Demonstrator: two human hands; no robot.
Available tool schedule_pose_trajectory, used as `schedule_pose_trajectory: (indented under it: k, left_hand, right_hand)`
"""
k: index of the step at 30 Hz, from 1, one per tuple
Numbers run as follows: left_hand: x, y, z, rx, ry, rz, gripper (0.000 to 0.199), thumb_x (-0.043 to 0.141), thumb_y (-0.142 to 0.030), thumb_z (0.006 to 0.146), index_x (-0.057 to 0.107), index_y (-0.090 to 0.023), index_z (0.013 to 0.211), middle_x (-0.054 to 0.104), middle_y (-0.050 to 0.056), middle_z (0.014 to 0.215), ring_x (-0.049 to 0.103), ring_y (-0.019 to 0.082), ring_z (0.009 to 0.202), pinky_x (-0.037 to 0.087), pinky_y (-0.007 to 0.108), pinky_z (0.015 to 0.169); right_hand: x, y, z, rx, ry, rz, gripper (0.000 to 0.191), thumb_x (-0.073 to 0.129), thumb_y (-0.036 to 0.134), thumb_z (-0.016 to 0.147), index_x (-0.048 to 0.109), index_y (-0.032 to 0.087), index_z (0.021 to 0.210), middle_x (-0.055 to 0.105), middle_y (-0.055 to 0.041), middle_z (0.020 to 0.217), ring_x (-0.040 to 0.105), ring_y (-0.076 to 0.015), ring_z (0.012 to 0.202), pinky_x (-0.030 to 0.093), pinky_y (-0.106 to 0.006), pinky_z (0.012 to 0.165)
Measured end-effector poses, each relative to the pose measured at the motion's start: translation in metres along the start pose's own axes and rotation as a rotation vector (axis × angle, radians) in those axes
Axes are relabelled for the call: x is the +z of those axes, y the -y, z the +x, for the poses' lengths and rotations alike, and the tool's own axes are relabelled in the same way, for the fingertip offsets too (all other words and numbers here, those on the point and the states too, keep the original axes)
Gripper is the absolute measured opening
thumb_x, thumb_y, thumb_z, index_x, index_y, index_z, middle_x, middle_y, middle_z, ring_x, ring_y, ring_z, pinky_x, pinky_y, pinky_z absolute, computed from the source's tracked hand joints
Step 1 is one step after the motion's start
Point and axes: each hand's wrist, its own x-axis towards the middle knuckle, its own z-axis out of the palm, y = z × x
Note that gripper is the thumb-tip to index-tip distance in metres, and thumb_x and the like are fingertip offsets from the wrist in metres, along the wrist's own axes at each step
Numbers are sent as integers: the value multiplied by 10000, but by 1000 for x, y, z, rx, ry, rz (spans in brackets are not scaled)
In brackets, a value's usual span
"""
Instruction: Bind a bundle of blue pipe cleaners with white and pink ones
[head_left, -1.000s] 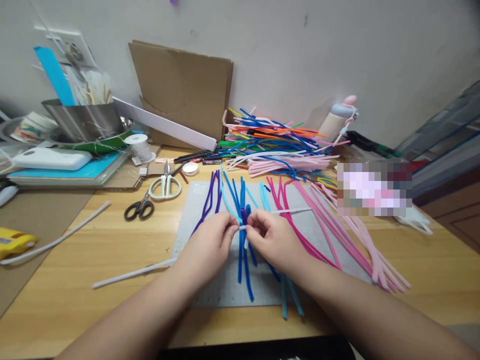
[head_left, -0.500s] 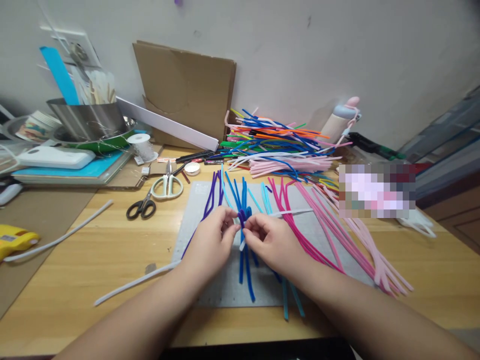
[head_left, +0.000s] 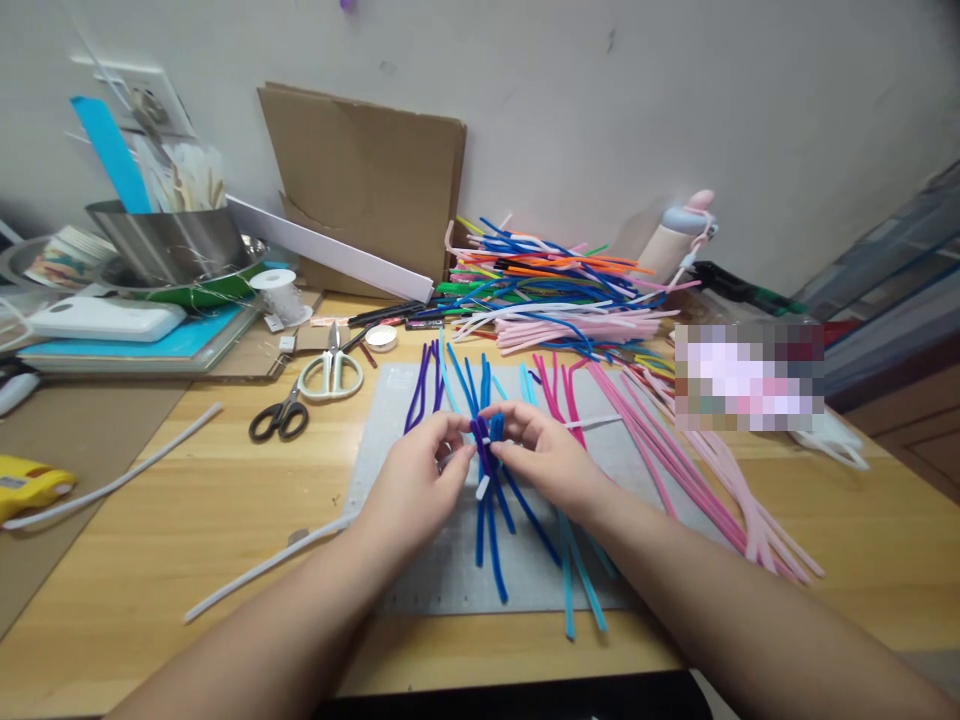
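Note:
My left hand (head_left: pixel 424 470) is closed, thumb and fingertips pinching at a folded purple pipe cleaner (head_left: pixel 482 455). From the right, my right hand (head_left: pixel 551 460) curls its fingers around the same spot, its index fingertip at the purple fold's top and its thumb by a folded blue pipe cleaner (head_left: pixel 496 428). A short white pipe cleaner end (head_left: pixel 482 488) sticks out below the fold. Blue strands (head_left: pixel 491 550) fan out beneath the hands. A long white pipe cleaner (head_left: pixel 262 570) emerges left of my left wrist. What lies inside the fingers is partly hidden.
A grey cutting mat (head_left: pixel 420 590) lies under the hands, with pink pipe cleaners (head_left: pixel 690 460) to the right. Scissors with pale handles (head_left: pixel 330 375) and black-handled scissors (head_left: pixel 279 420) lie left. A heap of colored pipe cleaners (head_left: pixel 555 285) and a bottle (head_left: pixel 671 240) stand behind.
The purple fold now shows more fully between the hands. My right fingers have lifted and spread slightly around it, and the white end hangs clear below. The whole view has shifted slightly.

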Motion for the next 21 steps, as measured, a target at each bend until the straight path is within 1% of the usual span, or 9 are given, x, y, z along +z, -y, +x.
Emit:
schedule_pose_trajectory:
  k: [4, 9, 13, 17, 21]
  left_hand:
    - [0, -1, 0, -8, -9, 9, 178, 456, -236, 803, 525, -183, 958, 589, 14, 778, 534, 132, 686, 413, 257, 635]
    - [0, 0, 0, -14, -12, 2, 174, 447, -233, 801, 514, -182, 953, 576, 11, 770, 534, 132, 686, 411, 260, 637]
    - [0, 1, 0, -18, -15, 12, 172, 439, -234, 801, 512, -187, 949, 551, -4, 722, 522, 128, 647, 396, 258, 606]
    - [1, 2, -1, -20, -19, 4, 163, 444, -225, 791, 510, -192, 937, 521, -20, 671, 506, 123, 611, 378, 249, 575]
    - [3, 2, -2, -16, -8, -2, 161, 446, -205, 784, 496, -199, 937, 500, -32, 652, 493, 117, 596, 373, 242, 564]
  right_hand:
    - [0, -3, 0, -23, -24, 3, 259, 539, 156, 711, 519, 188, 967, 574, 12, 777, 550, -119, 735, 420, -265, 684]
    - [-1, -4, 0, -56, -39, -31, 231, 549, 170, 713, 526, 182, 942, 590, 1, 820, 562, -132, 799, 428, -278, 738]
    - [-1, -4, 0, -69, -34, -91, 172, 538, 180, 719, 538, 168, 890, 591, -11, 832, 560, -138, 815, 435, -278, 737]
    - [0, -3, -1, -70, -34, -162, 137, 534, 191, 719, 551, 167, 853, 582, -12, 817, 553, -134, 782, 440, -267, 709]
    - [1, 0, -2, -79, -50, -193, 103, 552, 181, 703, 532, 170, 803, 550, 13, 748, 521, -107, 677, 426, -232, 631]
